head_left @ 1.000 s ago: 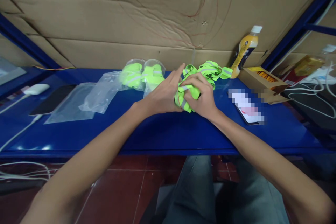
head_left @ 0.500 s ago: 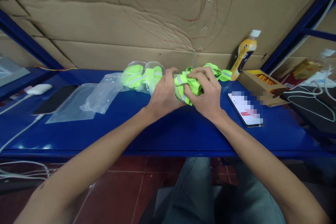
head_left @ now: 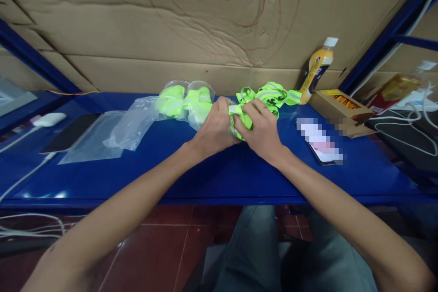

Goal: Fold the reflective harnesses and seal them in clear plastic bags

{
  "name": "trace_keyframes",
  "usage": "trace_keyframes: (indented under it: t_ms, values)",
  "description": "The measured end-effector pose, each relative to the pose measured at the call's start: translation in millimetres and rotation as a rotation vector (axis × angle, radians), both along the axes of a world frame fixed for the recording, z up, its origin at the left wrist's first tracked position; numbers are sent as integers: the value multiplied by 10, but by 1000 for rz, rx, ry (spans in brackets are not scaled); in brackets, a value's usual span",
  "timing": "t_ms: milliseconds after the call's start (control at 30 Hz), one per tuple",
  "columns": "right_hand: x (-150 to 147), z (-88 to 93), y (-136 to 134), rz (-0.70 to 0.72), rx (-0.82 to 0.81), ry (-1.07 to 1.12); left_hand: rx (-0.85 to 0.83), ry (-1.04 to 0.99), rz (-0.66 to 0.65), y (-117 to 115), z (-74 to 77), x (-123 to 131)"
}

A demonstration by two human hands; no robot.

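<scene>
Item: neon-green strap bundle [head_left: 241,121]. Held between left hand [head_left: 214,128] and right hand [head_left: 260,131], both closed on it and equally near, over the blue surface [head_left: 205,178].

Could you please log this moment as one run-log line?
left hand: grips strap bundle | right hand: grips strap bundle | table: loose straps, filled bags, empty bags, bottle

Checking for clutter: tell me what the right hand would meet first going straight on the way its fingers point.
The neon-green strap bundle, which the right hand grips. Straight past it lie the fingers of the left hand, then probably the bagged straps, though depth is unclear.
</scene>
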State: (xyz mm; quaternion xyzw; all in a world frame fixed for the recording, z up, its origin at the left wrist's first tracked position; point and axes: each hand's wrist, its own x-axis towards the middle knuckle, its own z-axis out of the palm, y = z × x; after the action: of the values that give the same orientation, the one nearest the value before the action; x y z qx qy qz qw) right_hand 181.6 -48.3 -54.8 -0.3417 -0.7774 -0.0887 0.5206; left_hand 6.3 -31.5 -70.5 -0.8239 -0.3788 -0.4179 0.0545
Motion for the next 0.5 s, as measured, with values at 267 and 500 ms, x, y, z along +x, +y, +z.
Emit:
trace_keyframes:
  t_ms: [267,500]
  values:
    - [-22,-11,54,-18,-81,4,147,66,36,-56,-4,58]
    - [29,5,28,154,-133,-21,120,88,5,-20,-46,65]
